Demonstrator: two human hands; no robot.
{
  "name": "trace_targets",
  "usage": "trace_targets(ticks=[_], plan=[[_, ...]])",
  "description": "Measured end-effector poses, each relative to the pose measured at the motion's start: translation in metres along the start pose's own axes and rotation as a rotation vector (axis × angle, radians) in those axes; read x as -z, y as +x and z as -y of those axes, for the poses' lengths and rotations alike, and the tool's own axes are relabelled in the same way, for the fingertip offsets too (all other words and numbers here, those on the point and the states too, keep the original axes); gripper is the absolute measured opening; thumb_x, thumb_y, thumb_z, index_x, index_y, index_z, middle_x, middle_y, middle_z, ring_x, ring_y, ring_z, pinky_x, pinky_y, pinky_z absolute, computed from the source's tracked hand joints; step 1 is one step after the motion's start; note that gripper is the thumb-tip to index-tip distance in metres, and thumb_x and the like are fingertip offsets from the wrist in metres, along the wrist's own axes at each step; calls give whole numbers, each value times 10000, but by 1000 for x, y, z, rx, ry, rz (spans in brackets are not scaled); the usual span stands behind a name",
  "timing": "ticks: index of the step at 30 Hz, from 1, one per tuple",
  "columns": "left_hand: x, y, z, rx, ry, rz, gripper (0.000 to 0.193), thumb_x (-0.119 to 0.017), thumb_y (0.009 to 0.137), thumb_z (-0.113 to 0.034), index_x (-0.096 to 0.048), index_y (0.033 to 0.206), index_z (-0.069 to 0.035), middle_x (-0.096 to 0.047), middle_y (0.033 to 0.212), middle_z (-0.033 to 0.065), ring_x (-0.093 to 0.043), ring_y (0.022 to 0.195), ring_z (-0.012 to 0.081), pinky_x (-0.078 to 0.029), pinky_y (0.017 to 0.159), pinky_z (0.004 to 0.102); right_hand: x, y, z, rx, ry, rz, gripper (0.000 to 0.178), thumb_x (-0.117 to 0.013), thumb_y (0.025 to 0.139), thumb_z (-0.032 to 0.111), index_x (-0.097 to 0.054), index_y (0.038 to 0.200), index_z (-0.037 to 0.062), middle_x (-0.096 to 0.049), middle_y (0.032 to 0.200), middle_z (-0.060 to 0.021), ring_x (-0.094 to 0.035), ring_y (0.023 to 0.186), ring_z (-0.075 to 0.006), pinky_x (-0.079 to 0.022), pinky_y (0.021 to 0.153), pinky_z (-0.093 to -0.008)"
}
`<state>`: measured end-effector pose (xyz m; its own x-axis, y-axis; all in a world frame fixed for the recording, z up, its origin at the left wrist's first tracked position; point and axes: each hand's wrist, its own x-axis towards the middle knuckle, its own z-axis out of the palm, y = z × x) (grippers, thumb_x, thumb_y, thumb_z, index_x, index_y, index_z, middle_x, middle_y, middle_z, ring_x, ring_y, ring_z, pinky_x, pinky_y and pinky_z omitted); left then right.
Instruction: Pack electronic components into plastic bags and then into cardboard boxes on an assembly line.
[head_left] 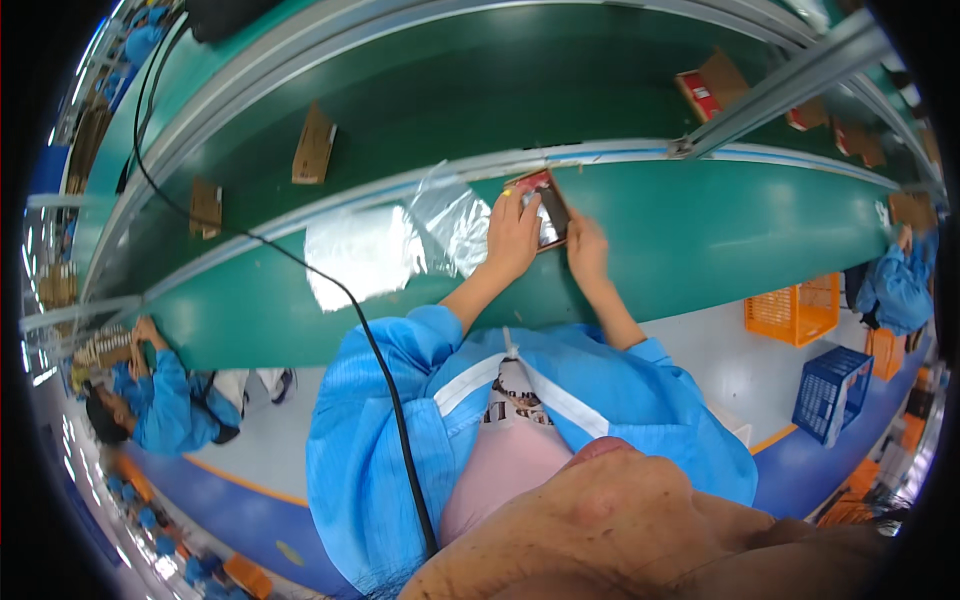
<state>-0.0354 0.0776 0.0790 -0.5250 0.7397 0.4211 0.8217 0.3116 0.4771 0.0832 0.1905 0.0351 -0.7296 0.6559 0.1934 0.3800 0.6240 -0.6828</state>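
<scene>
A small shallow cardboard box (553, 207) with red and dark parts showing lies on the green workbench in front of me. Along its left side my left hand (513, 236) holds it, fingers reaching over the edge and onto the shiny surface inside. My right hand (587, 248) grips the right edge, its fingers partly hidden and slightly blurred. Left of the box, a clear plastic bag (448, 222) lies crumpled beside my left hand. Next to it is a flat stack of whitish plastic bags (362, 252).
A black cable (330, 282) hangs across the left side. Behind the metal rail, open cardboard boxes (314, 146) stand on the green conveyor (480, 90). A metal post (780, 88) rises at right. Orange (793, 310) and blue crates (832, 394) sit on the floor. Co-workers (165, 395) work at either end.
</scene>
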Motion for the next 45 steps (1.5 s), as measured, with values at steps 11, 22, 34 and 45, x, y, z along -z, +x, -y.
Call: trace_targets(ticks=[11,22,34,45], plan=[[8,-56,42,42,83,77,320,-622,756,-106,-570,1053,3,-517,1127,142,-477,1057,336,-388,930,429,-7,147,-16,-56,-21,-80,236,-496,885,132,-604,1050,3,-597,842,-207,-583,790,-387,-472,711,-465],[13,-50,50,46,132,117,323,-591,697,-110,-578,997,9,-511,1133,156,-478,1025,343,-405,896,441,30,269,-120,-84,-638,-220,462,-566,709,144,-508,1125,-48,-532,1079,-249,-523,1031,-386,-418,914,-462],[22,-57,50,-23,163,47,305,-604,674,-167,-575,952,-45,-525,1076,99,-495,1011,256,-383,912,374,15,257,-130,-91,-1018,-161,312,-517,814,159,-591,1116,130,-529,1167,-149,-540,997,-356,-459,759,-516],[18,-67,50,31,175,-51,280,-608,684,-178,-559,939,-73,-516,1146,86,-475,1067,263,-354,968,384,15,226,-125,-258,-190,-315,480,-666,816,300,-567,1043,-111,-598,1005,-271,-575,961,-372,-460,795,-461]])
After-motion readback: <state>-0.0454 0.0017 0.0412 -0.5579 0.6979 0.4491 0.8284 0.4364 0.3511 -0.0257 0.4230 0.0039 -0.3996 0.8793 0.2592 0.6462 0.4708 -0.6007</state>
